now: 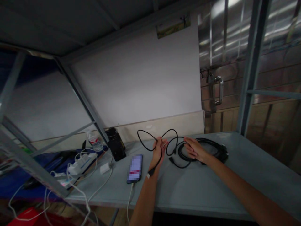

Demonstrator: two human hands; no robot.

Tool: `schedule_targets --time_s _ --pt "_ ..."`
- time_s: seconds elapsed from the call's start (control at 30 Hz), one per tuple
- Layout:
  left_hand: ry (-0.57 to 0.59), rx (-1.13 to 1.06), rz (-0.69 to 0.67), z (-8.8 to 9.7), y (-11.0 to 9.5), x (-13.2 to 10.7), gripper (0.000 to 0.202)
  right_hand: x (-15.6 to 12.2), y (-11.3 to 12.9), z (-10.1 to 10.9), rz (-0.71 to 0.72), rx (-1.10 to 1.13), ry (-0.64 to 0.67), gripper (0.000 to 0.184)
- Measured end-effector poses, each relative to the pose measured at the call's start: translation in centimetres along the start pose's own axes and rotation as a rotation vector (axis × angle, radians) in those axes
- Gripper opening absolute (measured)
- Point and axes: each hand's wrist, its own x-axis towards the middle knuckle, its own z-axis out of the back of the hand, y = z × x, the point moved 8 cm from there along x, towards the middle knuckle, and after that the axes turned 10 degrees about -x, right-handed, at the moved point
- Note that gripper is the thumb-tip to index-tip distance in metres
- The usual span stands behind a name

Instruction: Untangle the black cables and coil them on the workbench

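Observation:
A thin black USB cable runs through my left hand, whose fingers are closed round it. One loop stands out to the left of that hand, and the USB plug hangs down over my left wrist. More of the cable arches over to my right hand, which pinches it with the fingers pressed together. Two small black connectors dangle or lie between the hands; which cable each belongs to I cannot tell. Behind my right hand a thicker coiled black cable lies on the grey surface.
Left of my hands lies a phone with a white charging cord. Beyond it stand a black box-like object and a plastic bottle. White power strips with tangled cords lie farther left. Metal posts frame the surface.

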Motion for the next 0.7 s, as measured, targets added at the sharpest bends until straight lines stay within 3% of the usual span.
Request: schedule_targets --time_s 0.2,0.37,0.53,0.6,0.7 --pt "0.141 0.055 0.069 -0.6 0.7 -1.0 0.061 -0.3 4.1 2.3 0.019 0.255 0.034 0.037" --pt "0.148 0.094 0.155 0.3 1.6 -1.0 0.056 -2.1 9.3 0.5 0.103 0.244 0.063 0.028" --pt "0.069 0.143 0.227 1.9 1.9 -0.5 0.041 -6.2 18.3 -0.7 0.338 0.118 -0.030 0.037" --pt "0.023 0.157 0.263 2.4 2.0 -0.2 0.031 -8.0 22.9 0.5 0.460 0.079 -0.090 0.035" --pt "-0.039 0.137 0.290 2.8 2.2 0.1 0.023 -11.1 30.1 3.8 0.668 -0.033 -0.247 0.027"
